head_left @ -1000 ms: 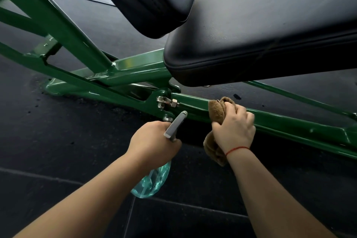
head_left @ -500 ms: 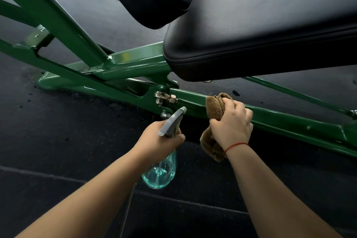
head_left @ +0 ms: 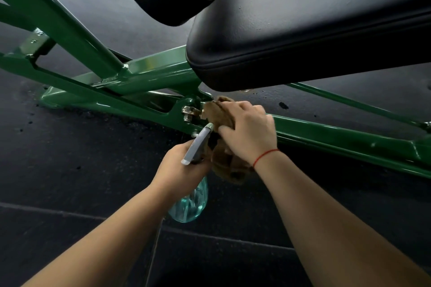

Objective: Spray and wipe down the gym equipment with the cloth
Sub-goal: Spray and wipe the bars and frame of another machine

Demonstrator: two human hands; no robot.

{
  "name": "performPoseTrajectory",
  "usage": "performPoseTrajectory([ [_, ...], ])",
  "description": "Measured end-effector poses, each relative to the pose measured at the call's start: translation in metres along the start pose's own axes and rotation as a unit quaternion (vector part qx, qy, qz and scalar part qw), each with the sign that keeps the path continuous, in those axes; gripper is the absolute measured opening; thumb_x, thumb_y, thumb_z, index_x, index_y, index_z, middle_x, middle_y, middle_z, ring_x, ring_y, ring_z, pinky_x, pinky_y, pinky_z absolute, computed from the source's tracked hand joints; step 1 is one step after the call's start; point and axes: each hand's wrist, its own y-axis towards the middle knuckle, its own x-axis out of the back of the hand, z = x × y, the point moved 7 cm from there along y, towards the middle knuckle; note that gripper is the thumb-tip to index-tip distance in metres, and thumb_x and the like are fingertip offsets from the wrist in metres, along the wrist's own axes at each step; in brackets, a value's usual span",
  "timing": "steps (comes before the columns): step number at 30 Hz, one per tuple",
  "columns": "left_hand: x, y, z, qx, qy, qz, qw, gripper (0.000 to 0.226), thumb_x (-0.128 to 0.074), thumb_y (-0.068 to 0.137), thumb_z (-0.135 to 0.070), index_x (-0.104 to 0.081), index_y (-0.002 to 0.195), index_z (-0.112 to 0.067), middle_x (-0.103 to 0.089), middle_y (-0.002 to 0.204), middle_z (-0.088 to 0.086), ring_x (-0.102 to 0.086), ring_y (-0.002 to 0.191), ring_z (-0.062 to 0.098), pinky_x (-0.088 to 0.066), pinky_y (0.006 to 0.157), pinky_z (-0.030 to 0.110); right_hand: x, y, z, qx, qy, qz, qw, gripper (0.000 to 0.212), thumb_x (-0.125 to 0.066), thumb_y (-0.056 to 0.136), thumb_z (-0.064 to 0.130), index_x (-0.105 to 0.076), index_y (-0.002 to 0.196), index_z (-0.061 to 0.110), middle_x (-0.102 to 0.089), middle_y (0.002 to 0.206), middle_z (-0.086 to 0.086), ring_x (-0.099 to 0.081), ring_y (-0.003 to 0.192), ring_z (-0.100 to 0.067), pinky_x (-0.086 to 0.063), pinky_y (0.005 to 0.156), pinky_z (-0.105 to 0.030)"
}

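Visibly 1 cloth (head_left: pixel 218 113), 1 spray bottle (head_left: pixel 191 204)

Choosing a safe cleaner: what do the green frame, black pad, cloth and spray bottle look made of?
The green frame: likely steel tube, glossy paint; welds and highlights show. The black pad: vinyl or leather cover, low sheen, seam along its edge. The cloth: soft brown fabric, maybe microfibre; fuzzy, bunched. The spray bottle: clear teal body, probably plastic; grey trigger head.

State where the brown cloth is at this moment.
In the head view, near centre, the brown cloth is gripped by the right hand against the green frame bar, just right of the bolted joint.
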Motion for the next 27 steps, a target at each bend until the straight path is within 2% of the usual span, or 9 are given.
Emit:
performPoseTrajectory([
  [3, 0.006, -0.004, 0.0, -0.008, 0.008, -0.006, 1.0, 0.016, -0.067, 0.085, -0.007, -0.067, 0.081, -0.023, -0.064, 0.067, -0.004, -0.049, 0.054, 0.014, -0.042, 0.053, 0.035, 0.012, 0.012, -0.043, -0.117, -0.012, 0.051, 0.992, 0.027, -0.047, 0.089, 0.035, -0.062, 0.111, 0.028, -0.062, 0.111, -0.002, -0.05, 0.113, -0.028, -0.03, 0.093, -0.042],
  [5, 0.007, -0.008, 0.001, -0.008, 0.01, 0.0, 1.0, 0.018, -0.068, 0.085, -0.008, -0.068, 0.083, -0.026, -0.067, 0.076, -0.002, -0.053, 0.058, 0.014, -0.044, 0.055, 0.036, 0.017, 0.01, -0.083, -0.206, -0.026, 0.094, 0.974, 0.028, -0.046, 0.088, 0.033, -0.064, 0.107, 0.025, -0.063, 0.116, -0.007, -0.05, 0.118, -0.031, -0.029, 0.1, -0.045],
  [9, 0.01, -0.01, 0.007, 0.006, 0.014, 0.004, 1.0, 0.017, -0.068, 0.085, -0.008, -0.068, 0.083, -0.025, -0.064, 0.068, -0.009, -0.051, 0.055, 0.008, -0.044, 0.056, 0.033, 0.024, -0.002, -0.136, -0.306, 0.039, 0.122, 0.944, 0.026, -0.051, 0.086, 0.029, -0.068, 0.103, 0.019, -0.063, 0.115, -0.011, -0.051, 0.115, -0.035, -0.031, 0.106, -0.047],
  [11, 0.01, -0.009, 0.007, 0.005, 0.019, 0.009, 1.0, 0.017, -0.067, 0.085, -0.008, -0.068, 0.084, -0.024, -0.065, 0.071, -0.004, -0.052, 0.055, 0.01, -0.044, 0.055, 0.033, 0.02, -0.001, -0.134, -0.284, 0.082, 0.132, 0.946, 0.022, -0.052, 0.089, 0.024, -0.068, 0.1, 0.014, -0.065, 0.104, -0.012, -0.055, 0.099, -0.033, -0.043, 0.095, -0.042],
  [14, 0.005, -0.007, 0.003, -0.001, 0.033, 0.019, 0.999, 0.016, -0.067, 0.086, -0.009, -0.067, 0.084, -0.024, -0.065, 0.071, -0.001, -0.051, 0.054, 0.011, -0.044, 0.055, 0.033, 0.017, 0.004, -0.114, -0.215, 0.05, 0.13, 0.967, 0.021, -0.048, 0.094, 0.024, -0.065, 0.102, 0.016, -0.064, 0.1, -0.008, -0.055, 0.091, -0.03, -0.043, 0.081, -0.036],
  [18, -0.003, -0.004, 0.0, 0.009, 0.024, 0.02, 0.999, 0.017, -0.066, 0.086, -0.009, -0.066, 0.082, -0.026, -0.057, 0.058, -0.011, -0.048, 0.05, 0.01, -0.043, 0.051, 0.033, 0.007, 0.012, -0.068, -0.143, 0.026, 0.066, 0.987, 0.017, -0.047, 0.092, 0.034, -0.058, 0.098, 0.022, -0.058, 0.101, -0.004, -0.054, 0.099, -0.03, -0.046, 0.087, -0.04],
  [21, -0.005, -0.004, -0.006, 0.004, 0.009, 0.006, 1.0, 0.014, -0.066, 0.088, -0.009, -0.064, 0.079, -0.02, -0.052, 0.052, -0.009, -0.042, 0.046, 0.012, -0.037, 0.048, 0.032, -0.005, 0.009, -0.02, -0.06, 0.042, 0.018, 0.997, 0.03, -0.051, 0.093, 0.036, -0.057, 0.121, 0.027, -0.053, 0.114, 0.002, -0.049, 0.111, -0.023, -0.039, 0.089, -0.038],
  [24, -0.003, -0.008, -0.012, -0.019, -0.022, -0.006, 1.0, 0.015, -0.068, 0.088, -0.009, -0.061, 0.076, -0.016, -0.047, 0.051, -0.003, -0.039, 0.049, 0.016, -0.032, 0.05, 0.035, -0.011, 0.006, -0.004, 0.009, 0.12, 0.035, 0.992, 0.048, -0.059, 0.093, 0.026, -0.053, 0.14, 0.031, -0.05, 0.138, 0.005, -0.039, 0.129, -0.022, -0.037, 0.104, -0.044],
  [27, -0.004, -0.008, -0.015, -0.023, -0.018, -0.011, 1.0, 0.011, -0.068, 0.085, -0.007, -0.067, 0.082, -0.017, -0.057, 0.061, 0.0, -0.047, 0.053, 0.017, -0.039, 0.054, 0.037, 0.0, 0.012, -0.028, 0.035, 0.214, 0.067, 0.974, 0.049, -0.064, 0.086, 0.012, -0.063, 0.132, 0.029, -0.056, 0.129, 0.008, -0.05, 0.12, -0.017, -0.044, 0.1, -0.036],
])
